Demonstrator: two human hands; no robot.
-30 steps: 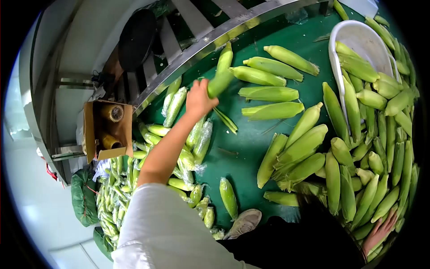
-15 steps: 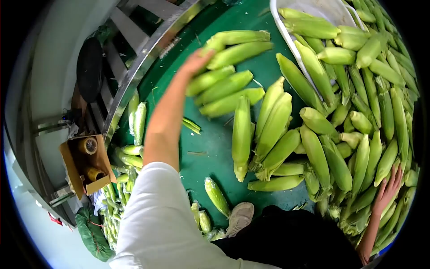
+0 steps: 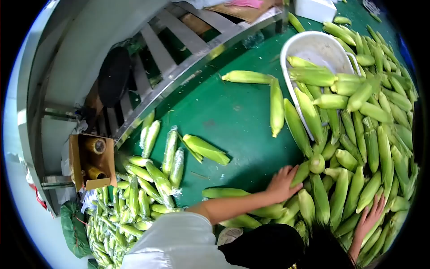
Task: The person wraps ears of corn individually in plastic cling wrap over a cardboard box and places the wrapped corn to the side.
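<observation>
My left hand (image 3: pixel 283 183) is at the near left edge of the corn heap, its fingers curled around an unwrapped ear of corn (image 3: pixel 301 174). Beneath that forearm lie more green ears in husk (image 3: pixel 225 193). On the right, my right hand (image 3: pixel 371 218) rests with fingers spread on the husked heap (image 3: pixel 340 193), gripping nothing. Beyond my left hand, one ear (image 3: pixel 277 107) points toward me, and another ear (image 3: pixel 247 76) lies crosswise at its far end. A lone ear (image 3: pixel 206 149) sits on the green surface to the left.
A white tub (image 3: pixel 289 45) lies tilted with ears spilling from it. Film-wrapped ears (image 3: pixel 134 201) pile up at left, near a cardboard box (image 3: pixel 74 157) holding rolls of film (image 3: pixel 95 146). A metal rim (image 3: pixel 148 102) edges the green surface (image 3: pixel 201 116); a white box (image 3: pixel 316 10) stands far back.
My left hand has come from the loose ears at upper left down to the heap's near edge. Those ears are now spread differently. The view has shifted; my right hand stays on the heap.
</observation>
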